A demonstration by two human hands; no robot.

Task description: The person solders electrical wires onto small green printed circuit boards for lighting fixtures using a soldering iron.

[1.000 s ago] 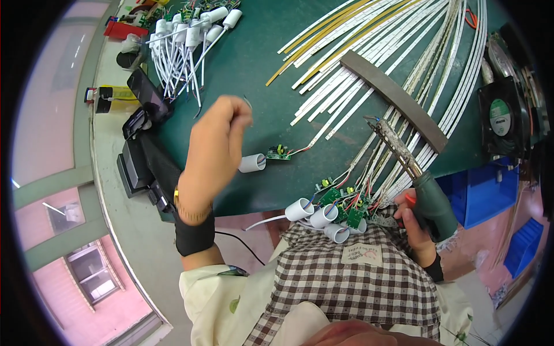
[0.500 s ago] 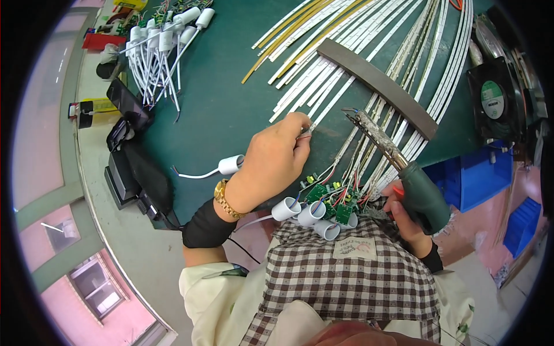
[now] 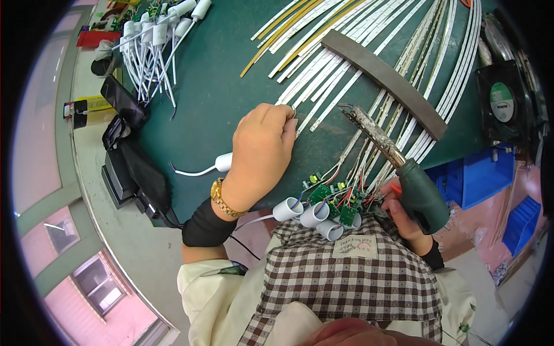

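cap pile (image 3: 160, 34) far left, then green table (image 3: 202, 109) as swing room. white cap (image 3: 223, 162) partly behind my left hand (image 3: 262, 153): probably light, smooth; grab the barrel. that hand's thumb and fingertips are together by the white strips (image 3: 336, 102); can't tell what's pinched. strips look thin, bendy; hold by the edges. circuit boards (image 3: 318, 193) sit at the near table edge, likely fragile. my right hand (image 3: 404, 219) is wrapped on the soldering iron (image 3: 398, 158) handle, likely heaviest; treat tip as hot.

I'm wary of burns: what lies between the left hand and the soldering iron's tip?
In the head view, white strip ends on the green tabletop lie between the left hand and the soldering iron's tip.
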